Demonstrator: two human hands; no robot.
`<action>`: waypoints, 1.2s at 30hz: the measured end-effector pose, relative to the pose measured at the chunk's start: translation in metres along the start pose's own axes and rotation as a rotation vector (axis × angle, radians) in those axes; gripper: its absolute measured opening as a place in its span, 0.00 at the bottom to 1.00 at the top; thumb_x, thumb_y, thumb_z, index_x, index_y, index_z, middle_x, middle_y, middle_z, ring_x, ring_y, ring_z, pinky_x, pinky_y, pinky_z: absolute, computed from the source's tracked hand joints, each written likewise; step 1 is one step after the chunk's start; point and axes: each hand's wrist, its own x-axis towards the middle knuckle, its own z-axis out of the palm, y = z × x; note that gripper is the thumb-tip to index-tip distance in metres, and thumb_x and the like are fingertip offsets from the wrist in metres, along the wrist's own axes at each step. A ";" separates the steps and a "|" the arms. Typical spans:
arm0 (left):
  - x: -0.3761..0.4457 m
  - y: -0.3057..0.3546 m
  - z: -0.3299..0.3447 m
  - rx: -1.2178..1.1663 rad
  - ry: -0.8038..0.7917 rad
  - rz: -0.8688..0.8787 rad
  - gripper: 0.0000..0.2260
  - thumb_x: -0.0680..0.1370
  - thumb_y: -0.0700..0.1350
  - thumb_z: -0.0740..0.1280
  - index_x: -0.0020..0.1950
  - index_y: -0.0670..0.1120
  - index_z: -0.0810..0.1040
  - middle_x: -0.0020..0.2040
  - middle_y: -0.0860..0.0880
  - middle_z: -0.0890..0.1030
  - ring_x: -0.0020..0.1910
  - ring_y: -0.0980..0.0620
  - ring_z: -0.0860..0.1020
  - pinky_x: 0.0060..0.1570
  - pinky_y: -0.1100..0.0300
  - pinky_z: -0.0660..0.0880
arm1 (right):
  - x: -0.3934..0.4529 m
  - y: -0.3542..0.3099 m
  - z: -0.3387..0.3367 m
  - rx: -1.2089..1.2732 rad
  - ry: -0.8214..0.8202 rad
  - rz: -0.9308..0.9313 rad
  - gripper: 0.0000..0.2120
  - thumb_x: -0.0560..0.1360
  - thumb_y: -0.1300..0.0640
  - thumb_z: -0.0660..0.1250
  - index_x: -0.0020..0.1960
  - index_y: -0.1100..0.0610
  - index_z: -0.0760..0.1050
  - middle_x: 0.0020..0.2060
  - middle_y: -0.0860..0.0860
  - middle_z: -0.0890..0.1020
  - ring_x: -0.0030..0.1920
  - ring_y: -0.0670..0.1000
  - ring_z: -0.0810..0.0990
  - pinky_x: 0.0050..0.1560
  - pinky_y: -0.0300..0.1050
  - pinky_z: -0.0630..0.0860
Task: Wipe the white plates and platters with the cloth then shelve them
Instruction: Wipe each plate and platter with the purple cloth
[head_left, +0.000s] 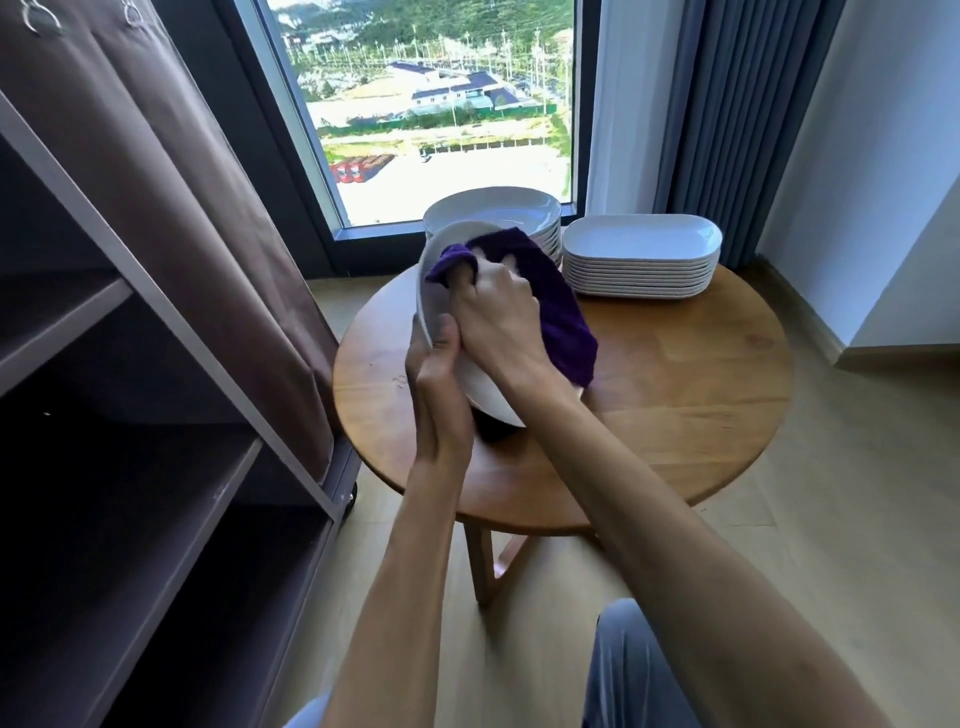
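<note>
- While wiping goes on above the table (675, 395), tilts a white plate (441, 260) up on edge, hollow face turned right toward the cloth (550, 301).
- Left hand (436, 379): fingers curled shut on the plate's lower rim, thumb pressed over the near edge, likely to brace the dish against the rubbing.
- Right hand (493, 306): fingers bunched closed around a wad of purple cloth, pressed into the plate's face; loose end of the cloth hangs down over the far rim.
- Holds the plate clear of the tabletop, between the body and the stacks, probably so both faces can be reached without setting it down.
- Behind it, a stack of round plates (493, 213), touching or just beside the held one from this angle; cannot tell which.
- To the right, a stack of oblong platters (641, 244), well apart from the hands, apparently waiting their turn.
- At left, a shelf unit (156, 364) with fabric cover (197, 208) drawn back, its visible shelves bare and dark, near enough for a short reach once a piece is dry.
- Judged early in the task: both stacks tall, nothing seen shelved.
- Risk worth noting: one-handed rim grip on a smooth dish, so a hard scrub could twist it loose.
</note>
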 end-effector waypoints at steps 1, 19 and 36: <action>0.000 0.000 0.001 0.010 -0.009 -0.006 0.23 0.80 0.56 0.59 0.69 0.44 0.75 0.59 0.45 0.84 0.60 0.45 0.82 0.61 0.41 0.78 | -0.002 -0.001 0.000 0.113 -0.011 -0.032 0.15 0.84 0.53 0.54 0.57 0.59 0.76 0.54 0.60 0.77 0.55 0.63 0.77 0.52 0.54 0.69; 0.051 0.014 -0.046 0.077 0.319 -0.023 0.22 0.88 0.44 0.51 0.78 0.31 0.62 0.76 0.33 0.67 0.76 0.38 0.67 0.77 0.49 0.63 | -0.009 0.049 -0.052 -0.440 -0.263 0.049 0.11 0.72 0.52 0.67 0.32 0.54 0.75 0.33 0.54 0.78 0.37 0.56 0.77 0.39 0.45 0.69; 0.003 0.092 -0.106 -0.104 0.598 -0.011 0.15 0.84 0.51 0.58 0.68 0.48 0.74 0.56 0.48 0.84 0.56 0.43 0.84 0.47 0.49 0.83 | -0.030 -0.042 0.037 0.656 -0.138 0.170 0.15 0.78 0.63 0.60 0.61 0.55 0.77 0.49 0.49 0.81 0.53 0.52 0.81 0.53 0.56 0.83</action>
